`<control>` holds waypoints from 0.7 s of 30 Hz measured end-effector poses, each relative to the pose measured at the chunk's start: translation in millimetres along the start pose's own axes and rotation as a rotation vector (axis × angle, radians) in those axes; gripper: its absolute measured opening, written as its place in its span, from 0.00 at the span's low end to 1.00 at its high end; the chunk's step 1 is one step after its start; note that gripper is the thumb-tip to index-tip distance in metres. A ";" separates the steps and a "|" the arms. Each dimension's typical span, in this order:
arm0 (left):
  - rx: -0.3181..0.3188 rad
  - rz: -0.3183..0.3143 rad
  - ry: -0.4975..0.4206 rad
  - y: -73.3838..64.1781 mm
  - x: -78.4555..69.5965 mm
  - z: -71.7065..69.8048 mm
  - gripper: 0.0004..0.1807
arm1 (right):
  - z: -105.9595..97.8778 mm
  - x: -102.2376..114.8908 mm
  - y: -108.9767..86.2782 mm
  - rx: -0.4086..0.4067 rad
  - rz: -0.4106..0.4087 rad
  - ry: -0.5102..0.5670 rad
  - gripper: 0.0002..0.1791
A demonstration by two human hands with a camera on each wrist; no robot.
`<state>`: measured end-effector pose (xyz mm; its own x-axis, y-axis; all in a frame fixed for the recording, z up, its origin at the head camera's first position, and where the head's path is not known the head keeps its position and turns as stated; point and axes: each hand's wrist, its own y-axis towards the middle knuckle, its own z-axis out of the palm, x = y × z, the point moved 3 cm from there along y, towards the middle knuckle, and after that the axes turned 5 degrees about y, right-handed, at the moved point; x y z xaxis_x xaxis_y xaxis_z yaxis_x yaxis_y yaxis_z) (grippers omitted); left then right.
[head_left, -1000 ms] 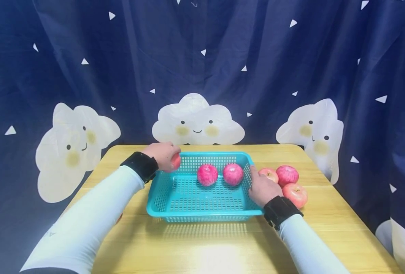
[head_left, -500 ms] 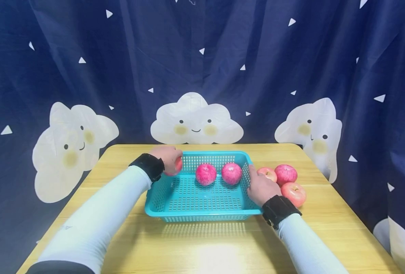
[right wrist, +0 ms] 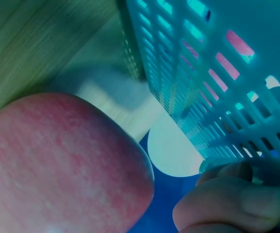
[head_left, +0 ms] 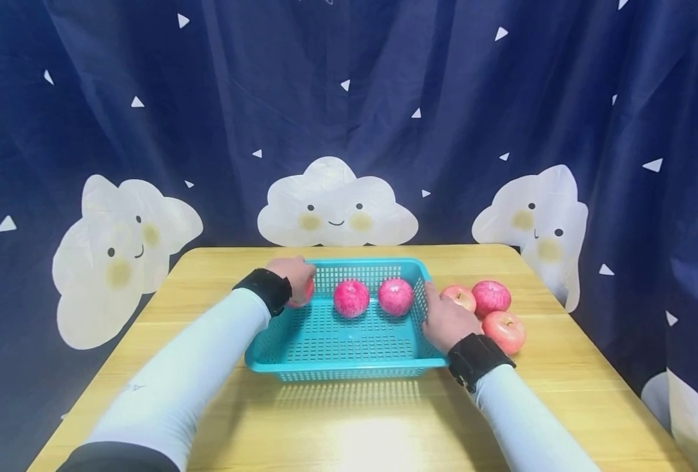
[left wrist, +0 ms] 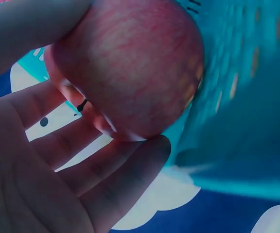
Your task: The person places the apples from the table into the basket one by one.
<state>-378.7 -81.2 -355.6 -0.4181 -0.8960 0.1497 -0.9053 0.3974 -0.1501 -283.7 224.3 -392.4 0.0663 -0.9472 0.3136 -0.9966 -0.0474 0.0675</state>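
My left hand (head_left: 291, 274) holds a red apple (head_left: 305, 296) low inside the back left corner of a blue-green plastic basket (head_left: 349, 366). In the left wrist view, the thumb and fingers curve round this apple (left wrist: 130, 63), which lies right against the perforated wall. Two pinkish-red apples, a left one (head_left: 351, 299) and a right one (head_left: 395, 297), sit towards the back of the basket. On the basket's right side, my right hand (head_left: 450, 322) grips the rim. Curled fingertips (right wrist: 227, 204) show at that rim in the right wrist view.
Just right of the basket, a pale red apple (head_left: 458, 297), a darker apple (head_left: 491, 297) and a larger pale apple (head_left: 504, 332) sit close together on the wooden table (head_left: 567, 393). A dark blue curtain (head_left: 337, 85) with white clouds hangs behind.
My left hand has moved right and down with its apple, from over the basket's left rim into the back left corner. My right hand keeps its grip on the rim.
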 end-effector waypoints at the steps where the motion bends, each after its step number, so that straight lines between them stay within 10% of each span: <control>1: 0.010 -0.004 -0.004 1.7 -0.4 1.1 0.31 | -0.1 0.0 0.0 -0.002 -0.002 0.001 0.42; 21: 0.065 -0.033 -0.042 26.2 -4.6 42.8 0.31 | 0.6 -0.9 2.1 0.007 -0.008 -0.005 0.42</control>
<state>-397.3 -75.2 -402.1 -0.3832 -0.9165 0.1150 -0.9113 0.3548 -0.2090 -285.9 224.9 -393.1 0.0742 -0.9484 0.3082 -0.9963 -0.0574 0.0634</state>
